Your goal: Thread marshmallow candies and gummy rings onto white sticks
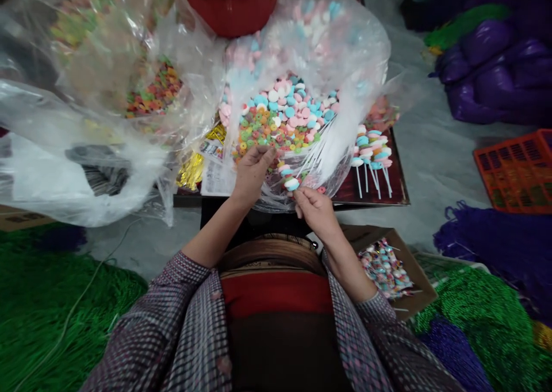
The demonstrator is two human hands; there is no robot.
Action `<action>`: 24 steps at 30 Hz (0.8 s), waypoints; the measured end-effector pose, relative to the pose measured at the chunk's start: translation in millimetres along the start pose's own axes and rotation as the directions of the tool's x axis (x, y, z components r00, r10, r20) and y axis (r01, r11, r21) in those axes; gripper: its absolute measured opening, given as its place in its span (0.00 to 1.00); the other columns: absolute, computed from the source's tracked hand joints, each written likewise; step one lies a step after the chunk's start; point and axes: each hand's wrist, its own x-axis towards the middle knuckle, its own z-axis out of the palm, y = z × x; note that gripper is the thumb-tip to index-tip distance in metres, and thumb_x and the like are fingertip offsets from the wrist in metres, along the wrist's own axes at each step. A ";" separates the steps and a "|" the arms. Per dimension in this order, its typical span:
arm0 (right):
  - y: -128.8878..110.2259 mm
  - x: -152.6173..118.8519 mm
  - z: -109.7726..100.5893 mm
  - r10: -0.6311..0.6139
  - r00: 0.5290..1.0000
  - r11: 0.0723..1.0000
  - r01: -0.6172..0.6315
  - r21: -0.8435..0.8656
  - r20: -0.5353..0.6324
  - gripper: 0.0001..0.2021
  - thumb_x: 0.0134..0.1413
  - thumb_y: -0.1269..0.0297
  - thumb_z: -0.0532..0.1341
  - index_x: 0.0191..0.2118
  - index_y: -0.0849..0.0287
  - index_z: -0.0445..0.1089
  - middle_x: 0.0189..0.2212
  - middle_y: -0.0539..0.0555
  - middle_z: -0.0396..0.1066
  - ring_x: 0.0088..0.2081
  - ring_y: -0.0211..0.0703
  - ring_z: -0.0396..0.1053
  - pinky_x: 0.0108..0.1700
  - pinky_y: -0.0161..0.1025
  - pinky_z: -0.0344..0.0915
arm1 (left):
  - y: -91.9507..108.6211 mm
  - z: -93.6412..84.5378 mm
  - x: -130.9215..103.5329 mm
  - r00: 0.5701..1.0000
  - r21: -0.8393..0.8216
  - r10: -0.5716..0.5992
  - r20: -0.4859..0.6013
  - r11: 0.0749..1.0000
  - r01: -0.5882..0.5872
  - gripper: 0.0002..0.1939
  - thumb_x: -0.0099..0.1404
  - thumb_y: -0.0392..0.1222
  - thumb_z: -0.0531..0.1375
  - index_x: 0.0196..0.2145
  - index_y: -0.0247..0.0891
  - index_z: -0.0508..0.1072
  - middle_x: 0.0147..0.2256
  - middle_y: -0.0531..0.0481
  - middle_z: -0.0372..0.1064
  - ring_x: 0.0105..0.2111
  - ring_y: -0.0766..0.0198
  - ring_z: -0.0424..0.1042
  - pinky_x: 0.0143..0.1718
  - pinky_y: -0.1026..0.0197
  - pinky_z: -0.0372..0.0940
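Note:
My right hand (318,211) pinches the lower end of a candy skewer (288,176), just under its bottom blue-and-white piece. Stacked on it are flat marshmallow discs and gummy rings, and the stick itself is mostly hidden. My left hand (253,173) is closed in a pinch near the skewer's upper end; whatever lies between its fingertips is too small to make out. Behind the hands, an open plastic bag holds loose gummy rings (259,129), pink, blue and white marshmallow discs (297,107), and a bunch of white sticks (317,150).
Several finished candy skewers (373,148) lie at the table's right edge. A cardboard box (425,288) of wrapped sweets sits below. Gold twist ties (192,168) lie left of the bag. A red basket (228,7) stands behind; another clear bag (103,64) holds gummies.

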 end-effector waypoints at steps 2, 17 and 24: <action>-1.4 -0.7 -0.1 -0.002 1.000 1.000 0.002 0.001 0.000 0.24 0.63 0.38 0.57 0.31 0.56 0.71 0.14 0.42 0.59 0.19 0.35 0.55 0.28 0.36 0.53 | -1.7 -1.4 2.6 1.000 -0.001 -0.013 -0.028 1.000 0.013 0.16 0.61 0.54 0.72 0.30 0.41 0.74 0.27 0.56 0.75 0.27 0.71 0.72 0.32 0.65 0.68; 0.3 1.6 2.7 0.026 0.999 0.999 -0.025 0.042 -0.029 0.25 0.62 0.37 0.59 0.35 0.58 0.74 0.14 0.43 0.61 0.19 0.34 0.56 0.27 0.34 0.53 | -9.5 1.2 -7.8 0.982 -0.158 -0.189 0.006 0.969 0.188 0.11 0.63 0.43 0.71 0.34 0.43 0.71 0.34 0.55 0.78 0.34 0.69 0.78 0.39 0.63 0.73; -9.4 10.7 4.9 0.103 0.991 0.994 -0.106 0.029 0.080 0.28 0.59 0.32 0.58 0.32 0.56 0.70 0.17 0.45 0.67 0.15 0.33 0.55 0.21 0.35 0.50 | -10.2 6.2 -17.4 0.979 -0.113 -0.178 0.104 0.975 0.189 0.13 0.64 0.47 0.70 0.42 0.47 0.72 0.35 0.55 0.77 0.39 0.65 0.81 0.42 0.60 0.75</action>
